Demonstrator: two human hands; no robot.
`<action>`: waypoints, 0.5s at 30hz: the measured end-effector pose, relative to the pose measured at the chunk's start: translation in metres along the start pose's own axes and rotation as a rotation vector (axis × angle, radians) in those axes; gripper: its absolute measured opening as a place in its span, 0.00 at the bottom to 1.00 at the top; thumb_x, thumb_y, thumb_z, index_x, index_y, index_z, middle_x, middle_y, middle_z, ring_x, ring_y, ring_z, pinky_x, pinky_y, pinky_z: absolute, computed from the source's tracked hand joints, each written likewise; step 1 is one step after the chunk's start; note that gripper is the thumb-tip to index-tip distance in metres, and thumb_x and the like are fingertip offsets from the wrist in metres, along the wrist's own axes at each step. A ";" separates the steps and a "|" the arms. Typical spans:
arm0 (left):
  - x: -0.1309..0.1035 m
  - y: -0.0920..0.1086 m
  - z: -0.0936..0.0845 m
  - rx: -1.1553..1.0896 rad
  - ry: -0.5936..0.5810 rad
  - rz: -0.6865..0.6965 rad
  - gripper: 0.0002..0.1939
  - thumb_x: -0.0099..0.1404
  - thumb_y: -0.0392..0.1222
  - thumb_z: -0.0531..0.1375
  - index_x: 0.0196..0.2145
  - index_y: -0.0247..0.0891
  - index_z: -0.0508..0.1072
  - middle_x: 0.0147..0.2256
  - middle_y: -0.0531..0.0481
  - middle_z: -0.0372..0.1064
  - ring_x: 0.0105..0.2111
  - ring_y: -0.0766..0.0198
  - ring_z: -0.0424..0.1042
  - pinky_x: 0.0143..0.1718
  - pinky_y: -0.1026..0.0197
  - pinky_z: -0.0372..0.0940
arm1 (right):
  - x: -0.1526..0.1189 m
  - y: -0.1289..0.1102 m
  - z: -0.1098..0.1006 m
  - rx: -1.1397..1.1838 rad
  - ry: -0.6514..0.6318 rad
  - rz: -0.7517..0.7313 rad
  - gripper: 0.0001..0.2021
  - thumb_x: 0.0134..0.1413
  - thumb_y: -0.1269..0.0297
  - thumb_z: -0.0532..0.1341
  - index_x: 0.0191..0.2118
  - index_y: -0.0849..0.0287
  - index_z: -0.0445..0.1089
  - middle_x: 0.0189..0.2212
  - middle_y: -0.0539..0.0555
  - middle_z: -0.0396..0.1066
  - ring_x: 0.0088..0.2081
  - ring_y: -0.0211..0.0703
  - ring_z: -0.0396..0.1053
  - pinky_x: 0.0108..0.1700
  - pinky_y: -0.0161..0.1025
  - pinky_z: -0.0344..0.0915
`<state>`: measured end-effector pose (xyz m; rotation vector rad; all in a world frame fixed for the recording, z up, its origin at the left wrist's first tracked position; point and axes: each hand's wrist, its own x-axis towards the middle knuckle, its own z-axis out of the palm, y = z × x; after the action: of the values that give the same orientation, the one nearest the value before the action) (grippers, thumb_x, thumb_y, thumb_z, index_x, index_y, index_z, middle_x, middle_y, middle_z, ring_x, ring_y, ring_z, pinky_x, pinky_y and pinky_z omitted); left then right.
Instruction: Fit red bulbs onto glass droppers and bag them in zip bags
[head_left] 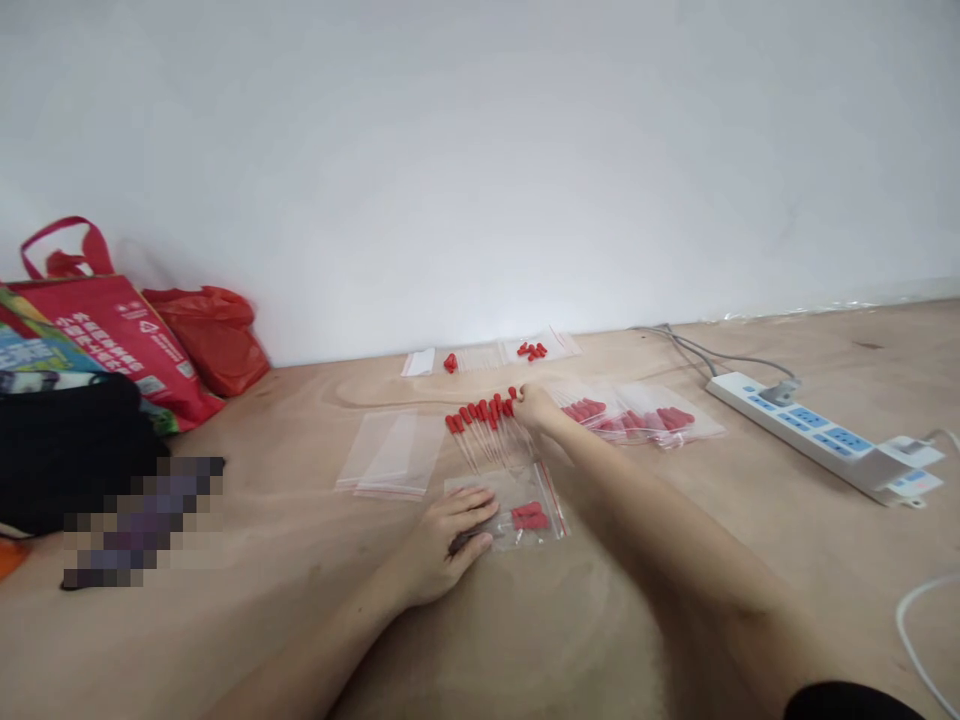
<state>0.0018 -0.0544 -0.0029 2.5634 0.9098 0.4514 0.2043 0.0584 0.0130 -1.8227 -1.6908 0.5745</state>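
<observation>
My left hand [454, 535] lies on a clear zip bag [551, 495], fingers stretched out flat across its left part. Inside that bag are a few red-bulbed droppers [529, 516], their stems partly hidden by the hand. Beyond it, a fanned row of droppers [480, 412] with red bulbs and thin clear stems lies on the table. At the row's right end my right hand [534, 408] is closed in a pinch on a dropper by its red bulb [513, 393]. The fingertips are partly hidden from me.
Flat zip bags [394, 450] lie left of the row; filled bags [637, 415] overlap at right. More droppers on bags [532, 351] lie near the wall. A power strip [810, 425] with cables is at right. Red bags [127, 335] and black cloth [75, 450] stand left.
</observation>
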 end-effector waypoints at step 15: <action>-0.003 0.003 -0.003 -0.018 -0.004 -0.056 0.18 0.65 0.40 0.46 0.50 0.42 0.64 0.53 0.49 0.59 0.54 0.59 0.56 0.55 0.48 0.51 | -0.100 0.062 -0.023 0.939 0.333 0.012 0.22 0.43 0.54 0.58 0.42 0.54 0.49 0.21 0.43 0.60 0.18 0.33 0.58 0.20 0.32 0.56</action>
<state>0.0004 -0.0580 0.0004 2.5149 0.9684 0.4361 0.2552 -0.0451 -0.0185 -1.1470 -0.9252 0.8298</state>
